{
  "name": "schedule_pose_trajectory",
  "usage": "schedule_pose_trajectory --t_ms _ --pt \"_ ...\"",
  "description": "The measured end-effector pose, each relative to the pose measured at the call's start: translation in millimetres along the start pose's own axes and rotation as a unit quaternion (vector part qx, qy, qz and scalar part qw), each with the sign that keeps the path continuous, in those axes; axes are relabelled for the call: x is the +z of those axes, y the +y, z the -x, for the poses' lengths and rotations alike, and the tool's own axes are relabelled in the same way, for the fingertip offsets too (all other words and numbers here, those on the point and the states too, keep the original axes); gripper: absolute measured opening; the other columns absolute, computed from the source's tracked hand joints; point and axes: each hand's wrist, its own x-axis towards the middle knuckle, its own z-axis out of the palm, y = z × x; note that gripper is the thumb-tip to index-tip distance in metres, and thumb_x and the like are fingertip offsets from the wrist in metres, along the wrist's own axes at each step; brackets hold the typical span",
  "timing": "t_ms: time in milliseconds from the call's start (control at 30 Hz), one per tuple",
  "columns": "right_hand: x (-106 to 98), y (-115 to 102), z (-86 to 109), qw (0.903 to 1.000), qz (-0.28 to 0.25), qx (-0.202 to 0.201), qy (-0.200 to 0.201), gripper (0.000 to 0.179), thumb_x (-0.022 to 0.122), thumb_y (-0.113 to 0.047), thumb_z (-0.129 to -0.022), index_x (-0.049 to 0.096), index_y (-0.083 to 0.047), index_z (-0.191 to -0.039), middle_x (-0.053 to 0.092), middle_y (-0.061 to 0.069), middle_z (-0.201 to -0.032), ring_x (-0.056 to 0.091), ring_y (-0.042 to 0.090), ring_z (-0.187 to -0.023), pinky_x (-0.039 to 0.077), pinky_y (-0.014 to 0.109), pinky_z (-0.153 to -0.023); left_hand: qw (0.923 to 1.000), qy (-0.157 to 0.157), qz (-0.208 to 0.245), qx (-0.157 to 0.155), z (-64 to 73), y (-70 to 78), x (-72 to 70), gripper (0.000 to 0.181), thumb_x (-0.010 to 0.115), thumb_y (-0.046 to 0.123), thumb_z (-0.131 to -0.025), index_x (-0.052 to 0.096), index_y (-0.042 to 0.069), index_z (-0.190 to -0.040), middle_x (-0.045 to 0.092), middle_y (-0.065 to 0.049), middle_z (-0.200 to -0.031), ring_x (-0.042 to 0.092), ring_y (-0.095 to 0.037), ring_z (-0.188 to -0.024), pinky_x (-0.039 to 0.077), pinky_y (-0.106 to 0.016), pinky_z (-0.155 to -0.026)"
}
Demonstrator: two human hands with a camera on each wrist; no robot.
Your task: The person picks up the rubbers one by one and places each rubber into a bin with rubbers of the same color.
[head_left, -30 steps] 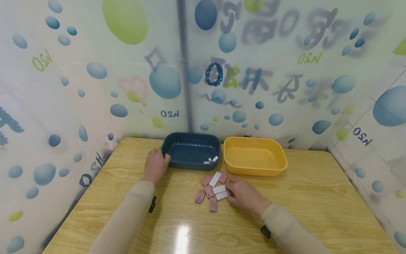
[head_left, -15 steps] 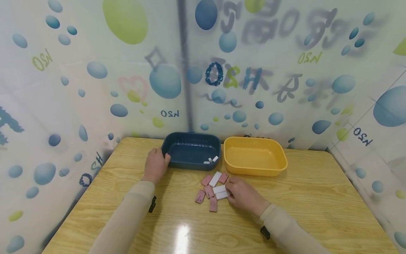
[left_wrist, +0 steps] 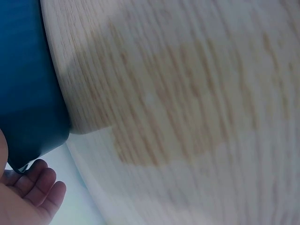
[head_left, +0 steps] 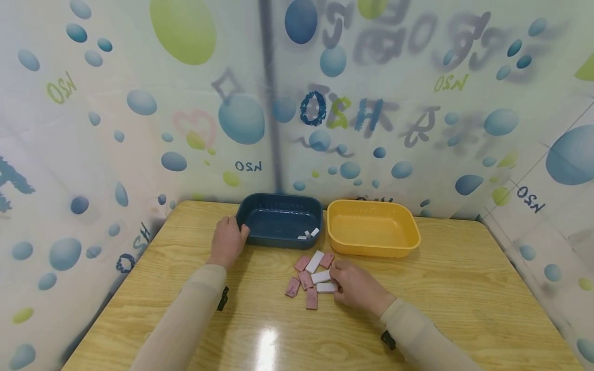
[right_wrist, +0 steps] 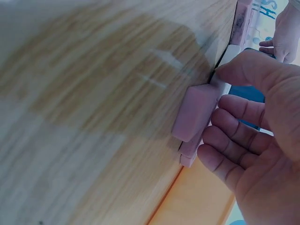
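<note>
Erasers point(head_left: 312, 279): pink and white, scattered on the table point(head_left: 464, 288), at 6 o'clock from both bins.
Right hand point(head_left: 357, 286): fingertips pinching a white eraser point(head_left: 326, 287).
Left hand point(head_left: 227, 241): gripping the blue bin point(head_left: 280, 219).
Yellow bin point(head_left: 371, 226): at 3 o'clock from the blue one.

Both forearms are stretched forward, sleeved to the wrists. The left hand point(head_left: 227, 241) is laid palm down ahead of its wrist, the thumb point(head_left: 244, 233) hooked outward to the right and the fingers point(left_wrist: 43, 183) lightly curled. The right hand point(head_left: 355, 284) is held lower and closer in, angled to the left, its fingers point(right_wrist: 234, 129) bent and the thumb point(right_wrist: 248, 70) pressed forward at the fingertips.
</note>
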Motion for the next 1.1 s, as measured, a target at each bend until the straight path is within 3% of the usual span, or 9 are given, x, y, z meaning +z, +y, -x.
schedule_pose_trajectory --t_ms 467,1100 --pt "-4 -2 0.3 0.9992 -0.029 0.027 -0.009 0.016 0.077 -0.015 -0.081 0.062 -0.012 -0.086 0.049 -0.007 -0.079 0.045 0.010 -0.073 0.042 0.024 -0.064 1.0000 0.006 0.000 0.002 0.9 -0.4 -0.1 0.030 0.050 0.016 -0.101 0.057 -0.013 -0.097 0.054 -0.025 -0.091 0.052 -0.039 -0.083 0.052 -0.051 -0.072" --pt "-12 -7 -0.9 0.9988 -0.021 0.009 0.044 0.016 0.075 -0.011 -0.083 0.063 -0.014 -0.094 0.050 -0.007 -0.087 0.046 0.011 -0.082 0.045 0.025 -0.072 1.0000 -0.005 -0.004 -0.005 -0.2 0.1 -0.6 0.032 0.050 0.017 -0.102 0.057 -0.014 -0.098 0.055 -0.027 -0.094 0.054 -0.041 -0.087 0.052 -0.052 -0.076"
